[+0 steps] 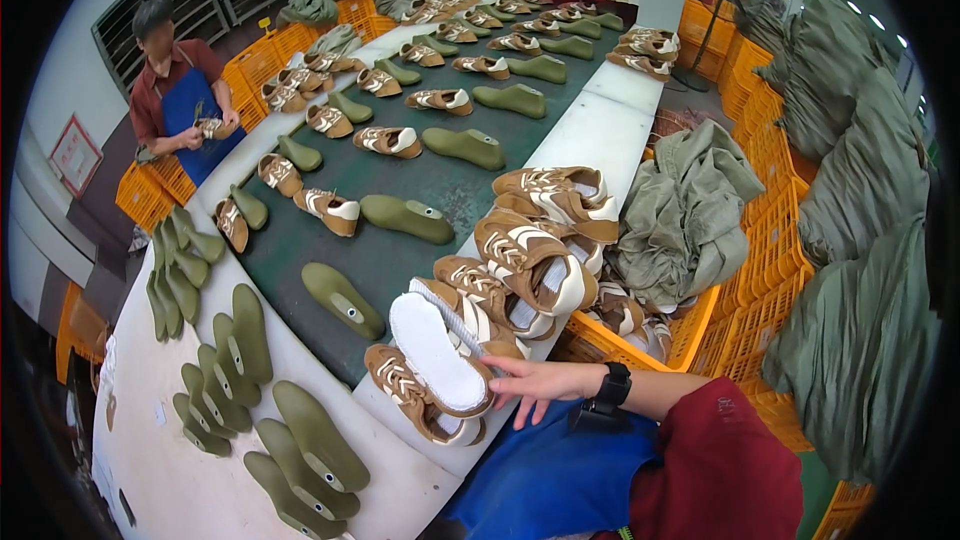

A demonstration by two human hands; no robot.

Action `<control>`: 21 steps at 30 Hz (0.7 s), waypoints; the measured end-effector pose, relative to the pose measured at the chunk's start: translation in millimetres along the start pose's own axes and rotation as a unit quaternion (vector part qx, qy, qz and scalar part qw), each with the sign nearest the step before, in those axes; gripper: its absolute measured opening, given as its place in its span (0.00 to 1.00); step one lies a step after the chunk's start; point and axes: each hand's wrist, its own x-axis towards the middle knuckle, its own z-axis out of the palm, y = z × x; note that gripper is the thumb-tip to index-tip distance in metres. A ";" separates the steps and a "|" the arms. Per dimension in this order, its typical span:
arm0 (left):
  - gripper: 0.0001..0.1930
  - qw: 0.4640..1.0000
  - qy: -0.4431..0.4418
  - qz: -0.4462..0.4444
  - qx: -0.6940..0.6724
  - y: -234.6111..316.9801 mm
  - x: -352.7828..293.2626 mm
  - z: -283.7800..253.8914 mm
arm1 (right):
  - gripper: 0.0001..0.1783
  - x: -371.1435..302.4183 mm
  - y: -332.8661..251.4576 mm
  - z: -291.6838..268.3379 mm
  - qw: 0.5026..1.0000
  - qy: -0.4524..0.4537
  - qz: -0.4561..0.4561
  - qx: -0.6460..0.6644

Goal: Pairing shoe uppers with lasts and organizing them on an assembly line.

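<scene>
Contact at the heel is what your right hand (535, 382) has on the white-bottomed shoe (437, 352). Your fingers are spread, with one at the heel edge and others hanging off it; whether they bear any weight, I cannot tell. Your left hand is out of view, so I cannot tell what it is doing.

The shoe lies tipped, white bottom showing, on the pile just right of the green belt's near end, with a laced brown shoe (400, 380) under it. Take the green belt (290, 260) as your guide. Judging by the loose contact, a fuller grip would serve better: wrap the heel counter between thumb and fingers, so the shoe cannot slide off toward your blue apron (560, 470). The upper looks soft, so squeeze lightly and let the stiffer heel carry the load. Lift it clear before turning it; dragging could unsettle the brown shoes (525, 260) piled along the belt's right side. Keep your wrist device (605, 390) off their laces, and stay clear of the green last (343, 302) lying on the belt's near end.
</scene>
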 end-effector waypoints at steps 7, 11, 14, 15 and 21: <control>0.21 0.990 0.039 0.053 0.126 -19.1 12.1 29.5 | 0.34 7.4 10.8 25.6 0.995 0.022 -0.035 0.090; 0.21 0.995 0.031 -0.011 0.091 -9.4 5.9 18.5 | 0.21 28.4 18.6 20.3 0.976 -0.066 0.041 0.201; 0.23 0.998 -0.004 -0.040 0.038 11.3 -2.6 -6.4 | 0.18 34.7 20.5 25.6 0.960 -0.078 0.057 0.263; 0.24 0.998 -0.014 -0.064 -0.012 7.9 1.6 -3.7 | 0.18 31.0 14.3 28.2 0.972 -0.066 0.022 0.227; 0.24 0.988 0.003 -0.131 -0.081 13.0 5.5 -2.8 | 0.18 -17.9 -38.5 22.8 0.996 -0.059 -0.069 -0.017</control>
